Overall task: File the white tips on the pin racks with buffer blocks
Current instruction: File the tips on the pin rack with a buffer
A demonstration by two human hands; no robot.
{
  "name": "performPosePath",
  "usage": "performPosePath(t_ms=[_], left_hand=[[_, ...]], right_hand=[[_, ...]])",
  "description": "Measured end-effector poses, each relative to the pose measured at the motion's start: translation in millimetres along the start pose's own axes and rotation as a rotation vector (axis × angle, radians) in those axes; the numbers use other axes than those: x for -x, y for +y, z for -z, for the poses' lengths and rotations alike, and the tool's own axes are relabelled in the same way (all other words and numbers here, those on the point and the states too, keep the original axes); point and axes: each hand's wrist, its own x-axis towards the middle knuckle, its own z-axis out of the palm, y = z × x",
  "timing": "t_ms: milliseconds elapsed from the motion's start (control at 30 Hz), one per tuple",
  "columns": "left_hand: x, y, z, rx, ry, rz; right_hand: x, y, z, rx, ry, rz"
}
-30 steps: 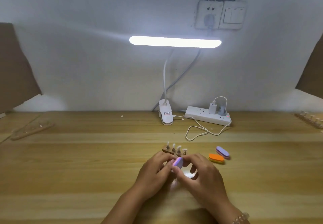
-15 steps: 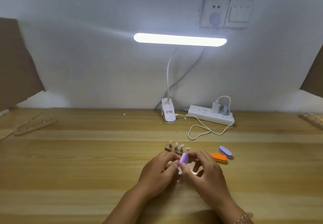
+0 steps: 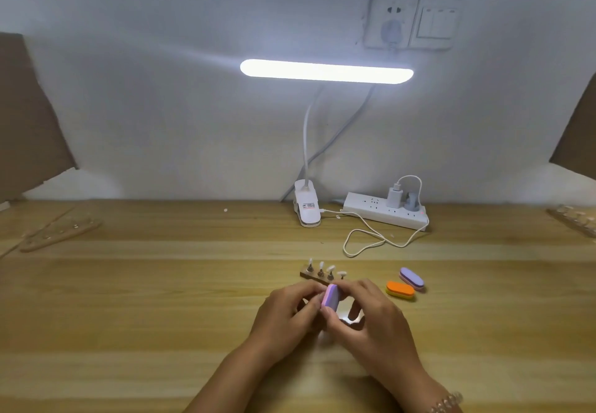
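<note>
Right hand (image 3: 371,319): you pinch the lilac buffer block (image 3: 330,298) between thumb and fingertips; the block stands on edge, close over the table (image 3: 129,316).
Left hand (image 3: 283,312): your fingers curl in against the block's left face. What they hold, if anything, is hidden; the grip cannot be told.
Pin rack (image 3: 314,275): a wooden strip lying on the table just beyond your fingertips, its right end behind your right hand.
White tips (image 3: 321,265): four show, standing on the rack's pins, tilted at differing angles.
Spare blocks: the orange buffer block (image 3: 400,290) and the purple buffer block (image 3: 412,278) lie just beside each other, right of the rack.
Other racks: the left rack (image 3: 58,232) and the right rack (image 3: 574,219) lie at the table's far sides, well apart from your hands.
Back edge: the clip lamp (image 3: 325,71) is lit; the power strip (image 3: 385,212) lies beside its clamp.
</note>
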Motion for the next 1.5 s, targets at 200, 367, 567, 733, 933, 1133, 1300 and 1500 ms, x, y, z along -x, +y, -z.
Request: performPosePath(t_ms=[200, 367, 567, 733, 933, 1133, 1300, 1500], left_hand=[[-1.6, -1.7, 1.0, 0.133, 0.072, -0.01], [-1.5, -0.9, 0.1, 0.14, 0.085, 0.013], [-1.9, -2.3, -0.6, 0.085, 0.061, 0.024], [-1.5, -0.3, -2.3, 0.085, 0.05, 0.029], [-2.3, -3.1, -2.4, 0.097, 0.037, 0.017], [-2.1, -4.9, -2.6, 0.101, 0.034, -0.001], [-2.7, -7.0, -2.0, 0.109, 0.072, 0.002], [-0.9, -6.2, -2.4, 0.107, 0.054, -0.021]], right_hand=[[1.8, 1.4, 3.8, 0.144, 0.047, -0.051], [4.3, 0.4, -3.7, 0.274, -0.083, -0.056], [0.7, -3.5, -5.1, 0.114, 0.021, 0.03], [-5.1, -0.5, -9.0, 0.106, 0.083, 0.054], [-6.1, 5.2, -9.1, 0.028, 0.089, 0.004], [-6.6, 6.5, -12.2, 0.087, 0.086, 0.05], [-3.5, 7.0, -10.8, 0.172, 0.083, 0.121], [-6.4, 7.0, -10.1, 0.104, 0.084, 0.097]])
